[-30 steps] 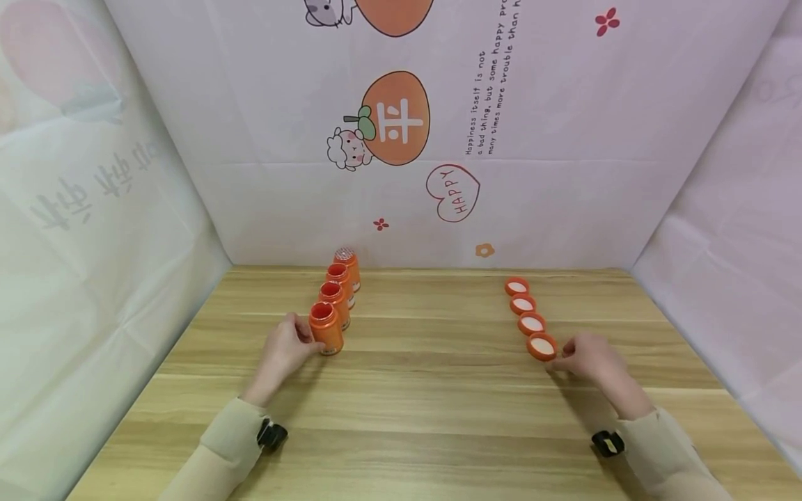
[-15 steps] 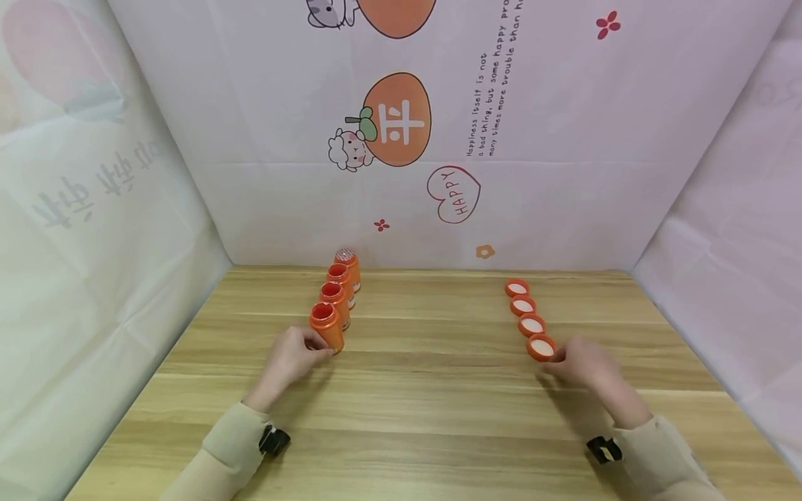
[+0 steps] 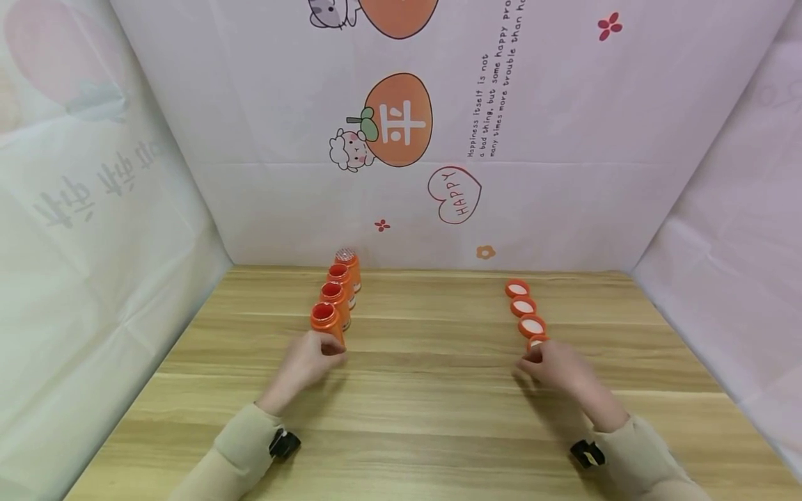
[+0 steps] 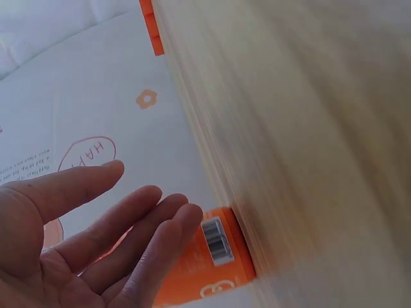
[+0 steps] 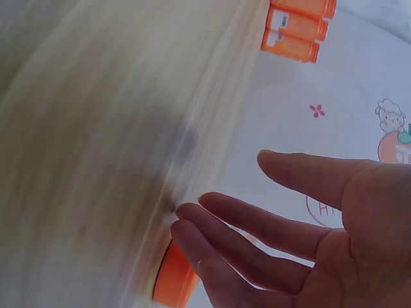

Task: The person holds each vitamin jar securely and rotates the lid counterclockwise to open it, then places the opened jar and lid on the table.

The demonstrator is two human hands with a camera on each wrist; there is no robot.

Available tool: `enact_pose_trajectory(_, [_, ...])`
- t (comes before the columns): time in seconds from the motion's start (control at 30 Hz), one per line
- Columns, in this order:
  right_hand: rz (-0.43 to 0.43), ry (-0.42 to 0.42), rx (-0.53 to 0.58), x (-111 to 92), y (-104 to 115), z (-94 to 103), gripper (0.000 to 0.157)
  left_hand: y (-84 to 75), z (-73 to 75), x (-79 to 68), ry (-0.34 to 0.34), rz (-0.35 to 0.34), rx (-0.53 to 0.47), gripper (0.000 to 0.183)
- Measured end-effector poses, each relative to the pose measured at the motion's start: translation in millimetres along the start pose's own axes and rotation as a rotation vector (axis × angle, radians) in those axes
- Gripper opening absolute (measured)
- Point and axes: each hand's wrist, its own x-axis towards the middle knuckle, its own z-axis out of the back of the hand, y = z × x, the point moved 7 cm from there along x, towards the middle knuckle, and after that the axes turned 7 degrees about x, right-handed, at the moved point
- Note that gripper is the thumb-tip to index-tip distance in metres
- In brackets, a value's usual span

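An orange bottle point(image 3: 324, 320) without a cap stands upright at the near end of a row on the left. My left hand point(image 3: 311, 360) is just in front of it and hides its lower part. In the left wrist view the bottle point(image 4: 215, 256) shows its barcode behind my loosely bent fingers, and the thumb is apart from them. On the right, an orange cap point(image 3: 536, 340) with a white inside lies nearest to me, partly covered by my right hand point(image 3: 557, 367). The right wrist view shows that cap point(image 5: 173, 280) beyond relaxed fingers, with nothing between thumb and fingers.
Behind the near bottle stand several more orange bottles point(image 3: 340, 277); the farthest has a silvery top point(image 3: 345, 255). More upturned caps point(image 3: 523, 306) continue in line toward the back wall point(image 3: 564, 209). White printed cloth encloses the wooden table point(image 3: 426, 403) at the back and sides.
My left hand has moved rightward, from beside the near bottle to in front of it. My right hand has shifted left, now covering part of the near cap. Bottles and caps stay in place.
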Motion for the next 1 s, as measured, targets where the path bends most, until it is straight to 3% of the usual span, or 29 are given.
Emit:
enact_pose_trajectory(0.27, [-0.001,-0.015,-0.011,9.1,10.1,-6.1,0.029,-17.9,-9.4,4.7,-0.014,-0.022,-0.041,0.019])
enact_pose_trajectory(1.0, [0.015,-0.084,0.112,47.6,33.6,-21.0,0.042,-65.9,-28.0,40.4,-0.114,-0.129,-0.084,0.026])
